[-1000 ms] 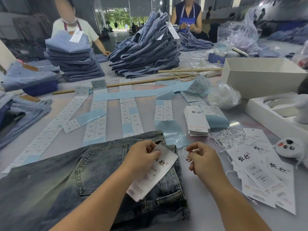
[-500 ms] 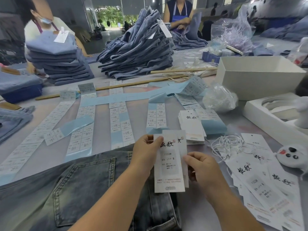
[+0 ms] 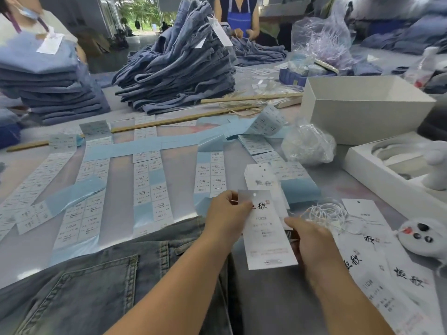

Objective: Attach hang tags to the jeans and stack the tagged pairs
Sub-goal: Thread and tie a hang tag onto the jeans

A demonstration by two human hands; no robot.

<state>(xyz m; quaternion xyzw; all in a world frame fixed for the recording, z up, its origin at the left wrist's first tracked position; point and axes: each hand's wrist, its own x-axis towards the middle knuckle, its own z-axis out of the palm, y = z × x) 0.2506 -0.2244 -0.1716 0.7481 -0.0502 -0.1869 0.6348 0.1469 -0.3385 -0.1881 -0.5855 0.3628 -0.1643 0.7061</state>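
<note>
A pair of faded grey-blue jeans (image 3: pixel 96 286) lies flat at the table's near edge, back pocket up. Above its right end I hold a white hang tag (image 3: pixel 266 235) upright. My left hand (image 3: pixel 225 218) pinches the tag's upper left corner by the punched hole. My right hand (image 3: pixel 312 243) grips the tag's right edge from behind. A tangle of white tag strings (image 3: pixel 331 213) lies on the table just right of my hands. Loose hang tags (image 3: pixel 391 274) spread out at the near right. A small pile of tags (image 3: pixel 261 180) sits behind the held one.
Strips of size stickers on blue backing (image 3: pixel 150 180) cover the table's middle. Stacks of folded jeans (image 3: pixel 179 66) (image 3: pixel 50 88) stand at the back, with two people behind them. A white box (image 3: pixel 362 110), a white tray (image 3: pixel 387 175) and a crumpled plastic bag (image 3: pixel 307 143) occupy the right.
The tag went from lying tilted on the jeans to being held upright in both hands. My view has tilted up and the jeans slid lower in frame.
</note>
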